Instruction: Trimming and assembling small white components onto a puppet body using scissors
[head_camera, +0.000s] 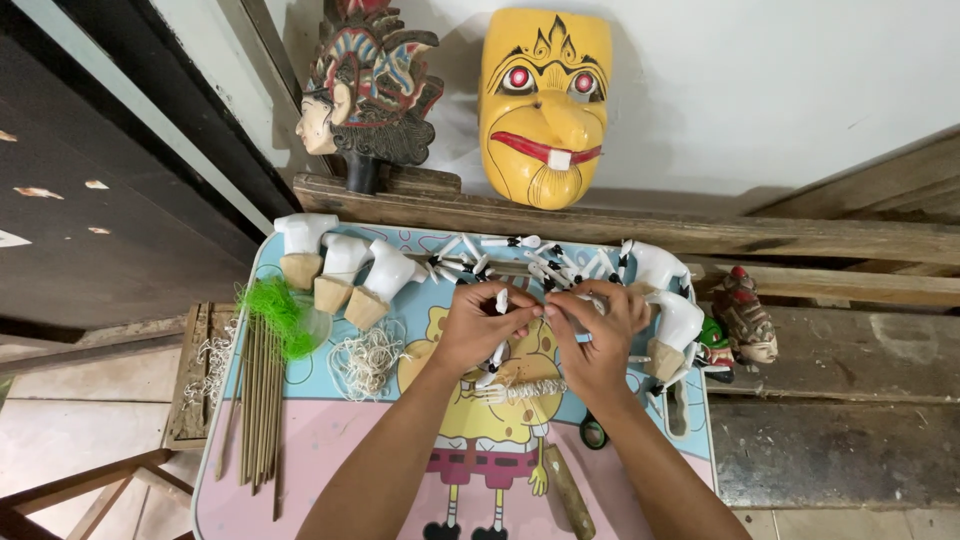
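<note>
My left hand (478, 325) and my right hand (598, 335) meet over the middle of a small cartoon-printed table (330, 440). Together they pinch a small white puppet arm piece (502, 300) with black bands, fingers closed around it and around a thin string. Just below my hands lies a white fork-like tool wrapped in pale thread (522, 390). Several more white arm pieces with black joints (520, 258) lie scattered just beyond my fingers.
Three white puppet torsos (345, 270) stand at the table's back left, two more (668, 300) at the right. Thin wooden sticks (260, 400), green fibre (280, 310) and a string bundle (368, 360) lie left. A yellow mask (543, 100) and carved head (365, 90) lean on the wall.
</note>
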